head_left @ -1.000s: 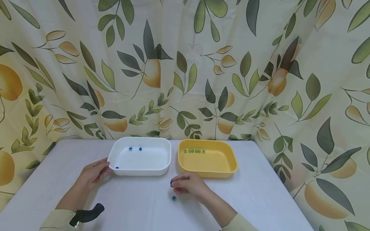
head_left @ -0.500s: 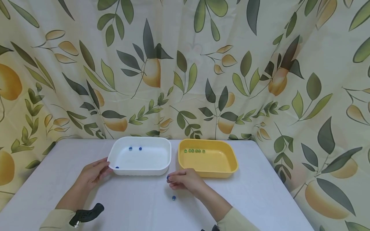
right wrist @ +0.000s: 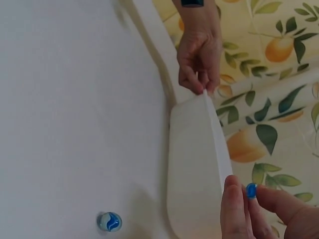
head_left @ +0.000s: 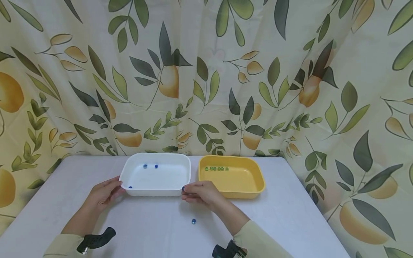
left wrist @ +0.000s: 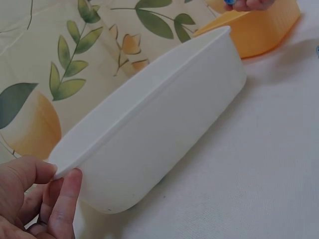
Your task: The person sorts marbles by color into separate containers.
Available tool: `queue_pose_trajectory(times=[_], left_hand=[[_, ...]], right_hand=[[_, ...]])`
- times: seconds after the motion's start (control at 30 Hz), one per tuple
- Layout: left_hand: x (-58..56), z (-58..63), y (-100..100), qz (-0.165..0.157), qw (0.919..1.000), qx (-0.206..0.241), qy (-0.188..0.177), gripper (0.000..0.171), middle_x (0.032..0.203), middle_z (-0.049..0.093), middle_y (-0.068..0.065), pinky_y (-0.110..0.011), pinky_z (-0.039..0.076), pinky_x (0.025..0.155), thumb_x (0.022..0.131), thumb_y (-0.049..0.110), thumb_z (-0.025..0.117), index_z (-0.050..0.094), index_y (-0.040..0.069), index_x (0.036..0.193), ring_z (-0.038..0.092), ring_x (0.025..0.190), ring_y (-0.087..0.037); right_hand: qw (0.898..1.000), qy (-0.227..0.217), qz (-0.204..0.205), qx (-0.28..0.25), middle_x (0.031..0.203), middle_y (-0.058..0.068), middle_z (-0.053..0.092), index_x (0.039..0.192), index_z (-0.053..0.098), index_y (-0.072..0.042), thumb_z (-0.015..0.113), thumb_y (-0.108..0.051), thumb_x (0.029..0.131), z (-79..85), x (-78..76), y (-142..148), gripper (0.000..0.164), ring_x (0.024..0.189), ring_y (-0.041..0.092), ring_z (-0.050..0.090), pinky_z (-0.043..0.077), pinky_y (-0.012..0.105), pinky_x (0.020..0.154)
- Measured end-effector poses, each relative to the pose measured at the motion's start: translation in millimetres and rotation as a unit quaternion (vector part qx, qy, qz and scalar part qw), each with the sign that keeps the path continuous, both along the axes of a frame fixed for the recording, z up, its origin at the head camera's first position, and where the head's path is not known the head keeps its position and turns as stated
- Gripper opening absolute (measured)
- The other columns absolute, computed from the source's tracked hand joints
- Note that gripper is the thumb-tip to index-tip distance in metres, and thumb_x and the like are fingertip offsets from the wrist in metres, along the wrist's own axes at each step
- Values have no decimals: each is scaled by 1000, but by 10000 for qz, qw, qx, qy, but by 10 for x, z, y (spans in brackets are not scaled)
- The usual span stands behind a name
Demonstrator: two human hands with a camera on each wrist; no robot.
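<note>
My left hand pinches the near left rim of the white tray, thumb above and fingers against the wall. Between thumb and fingers of my right hand is a blue marble, held beside the white tray's near right corner. Another blue marble, clear glass with a blue swirl, lies on the table in front of that hand. Inside the white tray are three blue marbles: two toward the back and one at the front left, partly hidden by the rim.
Right of the white tray stands a yellow tray, a narrow gap between them. Several green marbles sit in a row inside it. A patterned curtain hangs behind the white-covered table.
My right hand has moved left and away from me, carrying the blue marble from in front of the yellow tray to the white tray's corner. My left hand has stayed in place.
</note>
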State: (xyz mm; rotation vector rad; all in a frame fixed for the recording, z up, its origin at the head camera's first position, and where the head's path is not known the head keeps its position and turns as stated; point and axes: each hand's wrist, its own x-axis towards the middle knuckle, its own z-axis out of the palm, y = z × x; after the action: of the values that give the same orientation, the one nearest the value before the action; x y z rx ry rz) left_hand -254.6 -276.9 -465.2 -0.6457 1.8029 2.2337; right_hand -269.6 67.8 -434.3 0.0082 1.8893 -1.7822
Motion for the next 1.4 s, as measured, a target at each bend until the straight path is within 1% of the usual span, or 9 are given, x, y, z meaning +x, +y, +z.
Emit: queue_pose_trajectory(times=[0.2,0.37,0.53,0.67,0.77,0.93,1.03,1.23,1.4], left_hand=[[-2,0,-6,-29,10000,10,13,68,88,65,6,-21,58,83,98,14,60,24,-1,154,70,80,-6],[-4,-8,-12,-77,10000,2,20,68,89,65,5,-22,58,85,98,14,60,24,-1,154,70,80,-6],[-8,-16,-20,-73,10000,39,26,69,87,65,6,-22,57,85,98,14,60,23,-1,154,71,80,-6],[-18,-30,-29,-69,9999,91,16,69,86,65,7,-22,58,84,97,14,61,24,0,154,71,79,-6],[-29,-36,-31,-62,9999,112,-13,68,85,66,7,-22,58,84,98,14,60,24,0,154,70,79,-6],[-25,-26,-26,-25,10000,80,-16,68,85,65,8,-20,58,82,98,15,60,24,0,154,70,78,-5],[-16,-19,-20,-35,10000,44,-11,68,84,64,9,-20,58,82,98,16,60,24,0,154,70,78,-4],[-10,-2,-10,-47,10000,-8,-16,67,84,65,8,-20,58,82,99,15,59,24,0,154,70,77,-4],[-23,8,-8,-17,10000,-22,-14,67,86,65,7,-21,58,82,98,14,59,25,-1,153,70,77,-5]], right_hand=[[9999,-92,-106,-60,107,20,72,117,68,5,69,-17,93,5,-68,-72,33,89,20,74,60,23,77],[9996,-159,-191,-113,100,16,74,117,67,6,69,-15,92,18,-131,-129,33,87,18,74,60,23,78],[9993,-249,-248,-148,97,14,75,118,66,8,69,-14,93,50,-215,-203,33,86,19,75,60,23,76],[9981,-468,-373,-171,93,13,75,116,67,8,68,-11,93,33,-280,-253,30,83,19,75,60,21,73],[9966,-638,-493,-170,93,13,75,114,69,6,68,-11,92,10,-306,-268,27,83,19,75,60,20,72],[9943,-808,-636,-276,94,14,75,111,70,4,68,-11,92,-1,-354,-292,24,85,20,75,59,20,72],[9938,-819,-684,-315,95,15,75,111,70,6,68,-10,93,15,-379,-312,24,86,21,75,59,21,73],[9927,-933,-723,-264,94,15,75,111,69,7,67,-9,93,67,-450,-357,24,88,23,75,59,21,75],[9918,-1001,-762,-216,92,15,75,110,70,7,67,-7,93,83,-519,-402,23,88,23,75,59,20,72]])
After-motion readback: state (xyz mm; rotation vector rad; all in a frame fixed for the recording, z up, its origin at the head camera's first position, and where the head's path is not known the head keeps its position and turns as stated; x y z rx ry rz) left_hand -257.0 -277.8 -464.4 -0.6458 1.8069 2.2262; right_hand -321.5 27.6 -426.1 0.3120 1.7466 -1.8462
